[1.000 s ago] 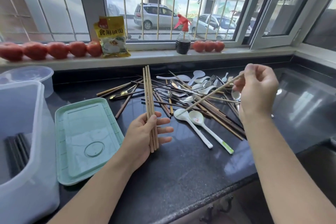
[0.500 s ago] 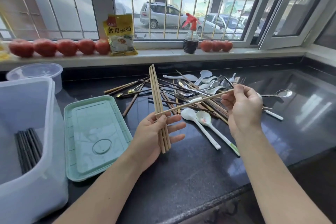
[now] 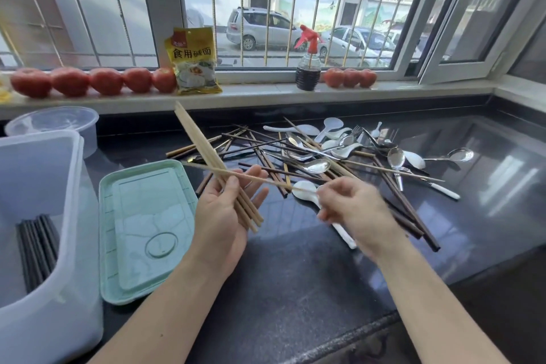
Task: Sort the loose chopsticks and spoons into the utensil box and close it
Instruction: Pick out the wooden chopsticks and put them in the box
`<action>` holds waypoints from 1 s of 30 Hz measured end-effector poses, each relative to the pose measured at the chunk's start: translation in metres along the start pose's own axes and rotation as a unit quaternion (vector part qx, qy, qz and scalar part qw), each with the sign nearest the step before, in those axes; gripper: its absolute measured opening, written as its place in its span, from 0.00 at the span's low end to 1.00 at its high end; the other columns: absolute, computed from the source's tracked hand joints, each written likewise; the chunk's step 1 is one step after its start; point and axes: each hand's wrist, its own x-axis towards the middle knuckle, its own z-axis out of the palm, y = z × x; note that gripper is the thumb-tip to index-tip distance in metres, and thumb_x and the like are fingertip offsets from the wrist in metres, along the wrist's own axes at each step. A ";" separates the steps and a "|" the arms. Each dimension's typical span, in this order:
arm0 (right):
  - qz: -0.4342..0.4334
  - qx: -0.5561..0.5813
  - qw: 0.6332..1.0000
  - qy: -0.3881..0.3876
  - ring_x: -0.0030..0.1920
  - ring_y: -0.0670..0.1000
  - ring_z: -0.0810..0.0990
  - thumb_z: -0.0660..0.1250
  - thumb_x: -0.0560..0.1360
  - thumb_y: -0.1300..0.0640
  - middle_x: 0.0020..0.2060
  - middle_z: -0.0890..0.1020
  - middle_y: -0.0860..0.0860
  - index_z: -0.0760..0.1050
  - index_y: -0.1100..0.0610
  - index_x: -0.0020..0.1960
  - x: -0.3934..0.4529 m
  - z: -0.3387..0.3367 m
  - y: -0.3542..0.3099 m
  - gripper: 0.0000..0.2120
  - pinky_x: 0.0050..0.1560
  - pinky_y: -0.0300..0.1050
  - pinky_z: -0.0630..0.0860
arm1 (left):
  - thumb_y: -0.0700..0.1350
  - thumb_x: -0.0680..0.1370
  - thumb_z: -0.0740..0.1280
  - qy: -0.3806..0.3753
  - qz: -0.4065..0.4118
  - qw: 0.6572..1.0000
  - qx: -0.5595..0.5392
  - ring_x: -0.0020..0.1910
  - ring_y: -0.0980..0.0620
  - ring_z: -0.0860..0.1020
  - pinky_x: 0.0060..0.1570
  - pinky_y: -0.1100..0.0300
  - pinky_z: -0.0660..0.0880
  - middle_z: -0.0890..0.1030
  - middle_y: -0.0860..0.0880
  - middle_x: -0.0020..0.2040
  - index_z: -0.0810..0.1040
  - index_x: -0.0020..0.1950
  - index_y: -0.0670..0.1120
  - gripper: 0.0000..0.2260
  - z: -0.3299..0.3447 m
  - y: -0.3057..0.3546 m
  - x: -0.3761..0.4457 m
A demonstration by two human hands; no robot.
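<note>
The black counter (image 3: 295,289) carried everything. At its left edge stood the white utensil box (image 3: 44,289), dark chopsticks inside, its green lid (image 3: 147,230) flat beside it. The heap of chopsticks and spoons (image 3: 325,156) lay toward the window. Over the counter, the left hand (image 3: 224,216) thumbed a pale bundle (image 3: 206,156) against its palm; the right hand (image 3: 354,210) pinched one chopstick (image 3: 251,176) across it.

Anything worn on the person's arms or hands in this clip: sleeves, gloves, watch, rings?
Nothing that shows. Both forearms are bare right to the bottom edge of the frame, with no sleeve cuff in view. The left hand and right hand have no gloves, and no watch, bracelet or ring is visible on the wrists or fingers.
</note>
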 end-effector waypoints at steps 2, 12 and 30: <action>0.001 -0.085 0.993 -0.083 0.30 0.52 0.79 0.71 0.77 0.65 0.31 0.82 0.54 0.78 0.61 0.44 -0.015 0.019 0.006 0.04 0.30 0.42 0.75 | 0.40 0.88 0.53 -0.007 0.010 1.000 -0.015 0.58 0.41 0.84 0.57 0.45 0.79 0.85 0.39 0.57 0.74 0.58 0.41 0.10 0.000 0.002 0.001; -0.082 -0.262 0.955 -0.113 0.29 0.50 0.82 0.68 0.79 0.56 0.35 0.84 0.52 0.80 0.56 0.40 -0.010 0.052 0.008 0.10 0.36 0.51 0.81 | 0.40 0.87 0.56 -0.020 -0.010 0.996 0.089 0.37 0.47 0.83 0.40 0.51 0.82 0.80 0.46 0.39 0.75 0.58 0.42 0.08 -0.010 -0.013 0.006; 0.056 -0.597 0.794 0.094 0.47 0.60 0.80 0.71 0.74 0.51 0.49 0.83 0.58 0.82 0.57 0.46 0.127 -0.061 0.027 0.09 0.45 0.46 0.74 | 0.38 0.86 0.58 -0.056 0.001 0.972 0.229 0.33 0.47 0.77 0.39 0.49 0.74 0.81 0.45 0.43 0.75 0.62 0.46 0.08 -0.012 -0.022 0.003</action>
